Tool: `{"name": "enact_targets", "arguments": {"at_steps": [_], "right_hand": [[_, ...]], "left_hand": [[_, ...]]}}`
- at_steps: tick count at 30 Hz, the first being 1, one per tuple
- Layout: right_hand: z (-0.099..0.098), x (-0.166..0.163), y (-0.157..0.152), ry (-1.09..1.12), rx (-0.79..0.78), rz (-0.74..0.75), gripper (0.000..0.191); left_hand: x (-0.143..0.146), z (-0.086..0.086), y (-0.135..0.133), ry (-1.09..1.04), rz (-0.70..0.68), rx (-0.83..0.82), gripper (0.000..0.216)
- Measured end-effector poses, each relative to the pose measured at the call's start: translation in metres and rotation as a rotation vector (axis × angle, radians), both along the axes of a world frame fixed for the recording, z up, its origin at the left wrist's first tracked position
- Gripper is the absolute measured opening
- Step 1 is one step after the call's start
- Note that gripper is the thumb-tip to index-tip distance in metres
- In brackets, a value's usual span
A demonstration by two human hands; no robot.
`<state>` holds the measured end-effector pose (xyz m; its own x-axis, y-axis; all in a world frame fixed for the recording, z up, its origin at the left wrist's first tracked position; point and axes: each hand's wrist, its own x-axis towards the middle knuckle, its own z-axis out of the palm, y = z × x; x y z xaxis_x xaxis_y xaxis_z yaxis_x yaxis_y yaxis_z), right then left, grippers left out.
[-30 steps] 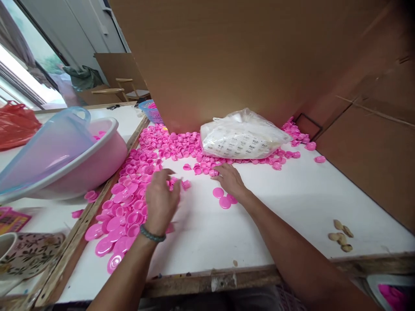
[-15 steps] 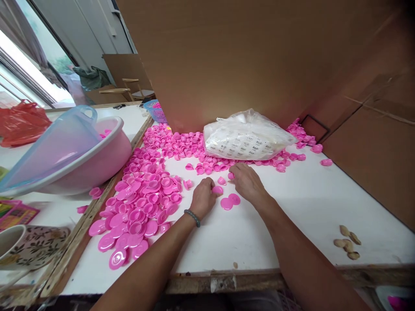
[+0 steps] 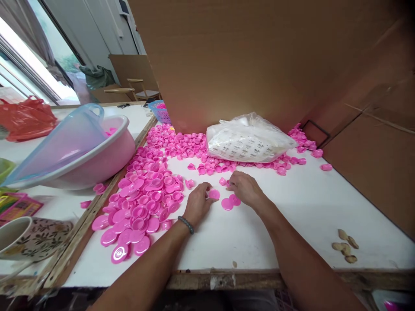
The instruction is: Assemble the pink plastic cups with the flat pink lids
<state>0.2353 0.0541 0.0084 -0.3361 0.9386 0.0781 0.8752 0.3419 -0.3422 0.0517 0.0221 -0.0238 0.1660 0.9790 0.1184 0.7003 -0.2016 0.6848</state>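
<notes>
- Across the white bench (image 3: 253,246), loose pink cups and discs (image 3: 142,207) spread in a heap along the left side and back; a few worn marks show near the rough wooden front edge (image 3: 194,280).
- Mid-bench, the left hand (image 3: 197,204) grips a pink disc (image 3: 214,194) between thumb and fingers; two more flat discs (image 3: 227,204) overlap just beside it.
- Opposite, the right hand (image 3: 245,188) has its fingers drawn together by a small pink cup (image 3: 222,182); whether they grip anything, I cannot tell.
- Behind, tall brown cardboard (image 3: 259,56) walls off the back, with more on the right.
- Against it sits a clear plastic bag (image 3: 251,140), its white contents printed with repeated rows of dark characters, too small to read.
- Left of a wooden strip (image 3: 81,233) stand a pink basin (image 3: 119,147), a flower-patterned mug (image 3: 48,239) and a red bag (image 3: 27,121).
- Beyond are a bright window, a curtain (image 3: 30,36) and a wooden chair (image 3: 147,93).
- Near the right front lie peanuts (image 3: 345,249).
</notes>
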Motion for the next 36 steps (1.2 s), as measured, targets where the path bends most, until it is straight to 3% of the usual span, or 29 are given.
{"name": "enact_targets", "arguments": {"at_steps": [4,7,11,19,24,31,36], "right_hand": [[0.0,-0.02,-0.009,0.021,0.043,0.219,0.02],[-0.006,-0.032,-0.013,-0.073,0.105,0.294,0.022],[-0.012,-0.034,-0.013,-0.128,0.126,0.299,0.024],[-0.006,-0.025,-0.01,-0.017,0.079,0.174,0.024],[-0.008,-0.031,-0.012,-0.065,0.066,0.218,0.025],[-0.015,-0.038,-0.016,-0.176,0.177,0.278,0.026],[-0.018,-0.036,-0.015,0.04,0.1,0.188,0.024]], "left_hand": [[-0.001,-0.004,0.001,-0.071,0.002,0.012,0.027],[0.0,-0.006,0.001,-0.071,-0.005,0.021,0.03],[0.001,-0.005,0.0,-0.026,0.003,0.011,0.029],[0.0,-0.006,0.001,-0.055,-0.005,0.027,0.028],[0.001,-0.008,0.004,-0.04,0.0,0.024,0.027],[0.0,-0.01,0.004,-0.013,0.004,0.018,0.033],[-0.004,-0.002,0.003,-0.079,-0.001,-0.021,0.032]]}}
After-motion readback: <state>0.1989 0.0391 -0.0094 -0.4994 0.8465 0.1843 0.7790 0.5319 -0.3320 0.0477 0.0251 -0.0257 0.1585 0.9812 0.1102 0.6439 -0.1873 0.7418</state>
